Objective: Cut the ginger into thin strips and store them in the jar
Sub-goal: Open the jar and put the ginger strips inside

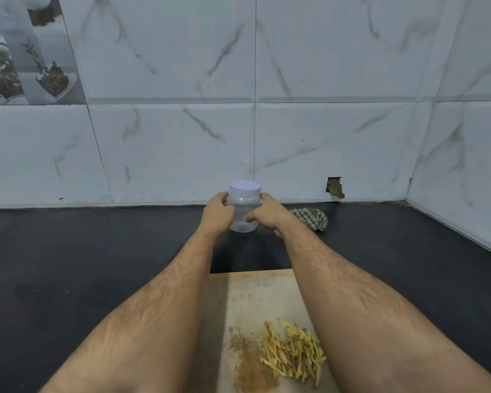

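Ginger: your pale yellow ginger strips (294, 351) lie in a loose heap on the worn wooden cutting board (255, 296), close to you at the bottom of the view, between your two forearms. No uncut piece shows, so the cutting looks finished.

Jar: the clear plastic jar (243, 212) stands upright on the black stone countertop (97, 251), well beyond the board and near the marble-patterned wall tiles (182, 137). It looks empty inside.

Lid: the white round lid (244, 188) sits on top of the jar, not yet off.

Left hand: your left hand (217, 212) is wrapped round the jar's left side, fingers curled onto the wall.

Right hand: your right hand (267, 212) clasps the right side, thumb across the front. Both hands have it, firm and level.

Step in hand: by my reading you are fetching the jar, the storing half of the job just starting.

Next move: bring the jar in beside the board, hold the body with one hand and work the lid off with the other. Whether it twists or pops I cannot tell from here. Then gather the strips and drop them in.

Watch: the strips are light and scattered at the edges, so pinch them together first or some will stay behind.

Nearby: a checked green cloth (311, 218) lies bunched just to the right of the jar.
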Tool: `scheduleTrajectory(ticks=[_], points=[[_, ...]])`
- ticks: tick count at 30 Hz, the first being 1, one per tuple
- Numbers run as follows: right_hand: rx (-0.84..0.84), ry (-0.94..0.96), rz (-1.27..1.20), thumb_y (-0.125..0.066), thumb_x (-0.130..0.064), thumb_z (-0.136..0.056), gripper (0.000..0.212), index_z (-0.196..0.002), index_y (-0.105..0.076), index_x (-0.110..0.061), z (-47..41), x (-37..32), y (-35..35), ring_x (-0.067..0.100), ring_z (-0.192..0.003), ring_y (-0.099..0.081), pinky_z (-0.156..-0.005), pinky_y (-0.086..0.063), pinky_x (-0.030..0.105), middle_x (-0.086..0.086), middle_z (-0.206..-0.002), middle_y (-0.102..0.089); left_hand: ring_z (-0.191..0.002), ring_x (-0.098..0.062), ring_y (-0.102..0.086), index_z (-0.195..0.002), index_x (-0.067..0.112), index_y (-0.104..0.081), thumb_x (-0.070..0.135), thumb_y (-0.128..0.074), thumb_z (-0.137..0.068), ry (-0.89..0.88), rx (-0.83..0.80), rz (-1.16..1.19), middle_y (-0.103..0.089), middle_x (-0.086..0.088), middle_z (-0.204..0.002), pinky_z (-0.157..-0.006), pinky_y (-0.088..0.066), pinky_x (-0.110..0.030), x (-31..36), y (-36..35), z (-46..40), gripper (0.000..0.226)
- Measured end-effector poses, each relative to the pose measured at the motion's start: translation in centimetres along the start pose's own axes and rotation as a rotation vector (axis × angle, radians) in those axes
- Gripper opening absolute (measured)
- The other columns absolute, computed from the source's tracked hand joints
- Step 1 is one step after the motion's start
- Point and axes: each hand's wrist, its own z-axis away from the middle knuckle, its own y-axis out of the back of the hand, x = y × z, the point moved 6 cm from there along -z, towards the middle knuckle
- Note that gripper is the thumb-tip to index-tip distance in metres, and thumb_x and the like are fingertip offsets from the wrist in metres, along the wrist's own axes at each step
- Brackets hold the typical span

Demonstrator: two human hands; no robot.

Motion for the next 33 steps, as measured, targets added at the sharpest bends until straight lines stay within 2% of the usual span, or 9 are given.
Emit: scheduleTrajectory(ticks=[3, 6, 10, 13, 16, 19, 22, 25, 33], points=[[0.059, 0.071, -0.028, -0.080, -0.014, -0.072, 0.038, -0.104, -0.061, -0.011, 2.3, -1.1, 0.9, 0.025, -0.102, -0.066, -0.091, -0.054, 0.048, 0.010, -0.109, -0.070, -0.105, -0.020, -0.065, -0.130, 0.017, -0.056, 0.008, -0.050, -0.083, -0.021, 0.032, 0.082, -0.066, 0.000, -0.118, -0.092, -0.055, -0.044, 1.2, 1.3, 2.2, 0.048], [0.146, 0.117, -0.010, -0.088, -0.039, -0.059, 0.073, -0.121, -0.055, -0.016, 6.0, -2.5, 1.8, 0.021, -0.105, -0.063, -0.091, -0.054, 0.044, 0.003, -0.116, -0.065, -0.103, -0.020, -0.066, -0.127, 0.021, -0.058, 0.019, -0.046, -0.079, -0.040, 0.043, 0.150, -0.068, -0.001, -0.116, -0.091, -0.055, -0.043, 2.6, 2.2, 5.5, 0.049], [0.213, 0.162, -0.041, -0.089, -0.050, -0.053, 0.092, -0.126, -0.045, -0.015, 12.3, -4.3, 2.3, 0.018, -0.105, -0.060, -0.087, -0.056, 0.041, 0.000, -0.118, -0.057, -0.079, -0.012, -0.062, -0.104, 0.020, -0.062, 0.013, -0.039, -0.090, -0.096, 0.066, 0.206, -0.070, -0.004, -0.101, -0.066, -0.050, -0.029, 4.9, 3.6, 10.8, 0.028], [0.221, 0.191, -0.098, -0.088, -0.045, -0.056, 0.082, -0.120, -0.043, -0.019, 16.5, -4.8, 1.9, 0.016, -0.105, -0.060, -0.088, -0.054, 0.039, -0.003, -0.114, -0.059, -0.073, -0.013, -0.057, -0.096, 0.017, -0.061, 0.018, -0.042, -0.097, -0.151, 0.080, 0.182, -0.063, 0.000, -0.085, -0.065, -0.049, -0.029, 6.1, 5.0, 14.2, 0.019], [0.205, 0.230, -0.124, -0.088, -0.033, -0.067, 0.070, -0.119, -0.044, -0.019, 20.3, -5.2, 0.8, 0.012, -0.103, -0.059, -0.084, -0.051, 0.029, -0.009, -0.110, -0.058, -0.094, -0.017, -0.060, -0.102, 0.021, -0.057, 0.038, -0.054, -0.098, -0.220, 0.061, 0.182, -0.060, 0.004, -0.100, -0.082, -0.050, -0.032, 7.3, 6.7, 16.6, 0.018], [0.181, 0.274, -0.139, -0.088, -0.031, -0.067, 0.067, -0.120, -0.047, -0.023, 23.8, -5.9, -0.5, 0.007, -0.102, -0.058, -0.077, -0.046, 0.019, -0.010, -0.113, -0.059, -0.121, -0.014, -0.052, -0.136, 0.026, -0.045, 0.048, -0.066, -0.087, -0.251, -0.179, 0.105, -0.048, 0.005, -0.133, -0.102, -0.045, -0.036, 8.7, 7.4, 18.7, 0.057], [0.136, 0.282, -0.148, -0.086, -0.033, -0.069, 0.066, -0.121, -0.046, -0.028, 25.9, -6.1, -1.6, 0.007, -0.105, -0.056, -0.073, -0.044, 0.019, -0.010, -0.116, -0.057, -0.127, -0.012, -0.051, -0.140, 0.030, -0.044, 0.043, -0.080, -0.068, -0.213, -0.443, -0.056, -0.046, 0.005, -0.141, -0.108, -0.043, -0.035, 9.0, 7.0, 20.7, 0.082], [0.144, 0.280, -0.180, -0.086, -0.033, -0.067, 0.065, -0.119, -0.048, -0.031, 27.1, -6.0, -2.0, 0.004, -0.104, -0.057, -0.074, -0.045, 0.018, -0.013, -0.114, -0.059, -0.121, -0.012, -0.056, -0.138, 0.022, -0.048, 0.031, -0.074, -0.067, -0.197, -0.483, -0.102, -0.053, 0.000, -0.138, -0.106, -0.045, -0.030, 8.9, 7.7, 21.7, 0.076], [0.288, 0.228, -0.119, -0.082, -0.043, -0.061, 0.068, -0.118, -0.049, -0.028, 27.6, -5.9, -3.3, 0.011, -0.103, -0.057, -0.083, -0.052, 0.032, -0.010, -0.112, -0.056, -0.096, -0.031, -0.060, -0.112, 0.007, -0.062, 0.064, -0.073, -0.070, -0.249, -0.297, -0.427, -0.063, -0.015, -0.105, -0.075, -0.042, -0.029, 8.7, 8.7, 22.3, 0.072]])
